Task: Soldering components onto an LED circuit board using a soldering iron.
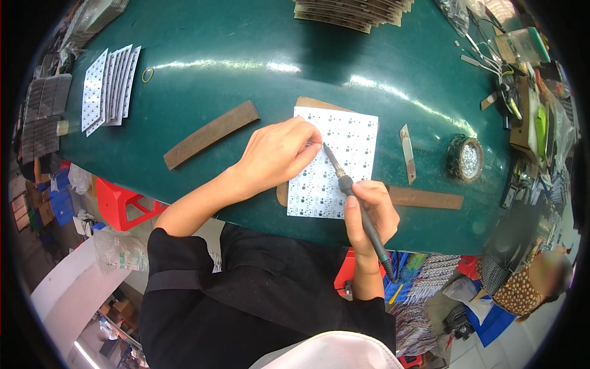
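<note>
A white circuit board [357,138] printed with rows of dark marks lies in front of me on a brown wooden board [322,103], which shows past its edges. My right hand [376,215] is closed around the handle of a soldering iron [346,184]. The iron slants up and left, its tip at the upper middle of the circuit board. Right beside that tip, my left hand [276,150] rests over the board's left edge with thumb and forefinger pinched together. Whatever sits in that pinch is too small to make out.
Brown wooden strips [212,135] lie left and right [427,198] of the board. A flat metal blade [407,154] and a round tin [465,158] are to the right. White boards [110,89] stand at far left, stacked panels [353,12] at the back. Another person [522,280] is at lower right.
</note>
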`<control>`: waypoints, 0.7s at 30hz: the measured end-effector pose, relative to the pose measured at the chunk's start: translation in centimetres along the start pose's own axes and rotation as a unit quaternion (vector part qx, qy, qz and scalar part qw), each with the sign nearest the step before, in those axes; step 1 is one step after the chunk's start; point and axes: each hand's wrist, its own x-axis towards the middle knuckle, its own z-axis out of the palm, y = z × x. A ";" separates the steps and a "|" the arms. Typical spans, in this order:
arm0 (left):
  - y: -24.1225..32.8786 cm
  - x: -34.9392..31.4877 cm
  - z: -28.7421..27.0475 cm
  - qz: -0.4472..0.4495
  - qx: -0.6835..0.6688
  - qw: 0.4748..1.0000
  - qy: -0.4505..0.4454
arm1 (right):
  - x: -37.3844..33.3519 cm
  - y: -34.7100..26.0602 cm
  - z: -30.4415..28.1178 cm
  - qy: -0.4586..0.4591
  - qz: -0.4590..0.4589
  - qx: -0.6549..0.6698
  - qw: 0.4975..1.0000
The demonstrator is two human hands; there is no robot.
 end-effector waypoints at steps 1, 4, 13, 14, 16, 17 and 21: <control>0.1 -0.1 0.0 0.000 0.000 1.000 0.000 | 0.0 0.0 0.0 -0.001 -0.009 -0.005 1.000; 0.4 -0.2 -0.2 0.003 0.012 1.000 -0.012 | -0.4 -0.2 -0.2 -0.002 -0.002 0.003 1.000; 0.8 -0.6 -1.6 -0.104 -0.108 0.988 0.029 | -0.3 0.2 -5.7 0.235 0.024 -0.240 0.941; 0.6 -0.5 -1.7 -0.089 -0.098 0.991 0.034 | 0.0 0.3 -6.8 0.295 0.090 -0.326 0.894; 0.3 -0.3 -1.6 -0.071 -0.088 0.993 0.041 | 0.9 1.1 -8.4 0.290 0.053 -0.460 0.838; 0.1 -0.2 -1.5 -0.058 -0.078 0.995 0.037 | 1.0 1.3 -8.7 0.285 0.071 -0.464 0.836; -0.3 0.3 -0.8 -0.019 -0.055 0.998 0.037 | -1.0 0.5 -6.0 0.230 -0.030 -0.184 0.955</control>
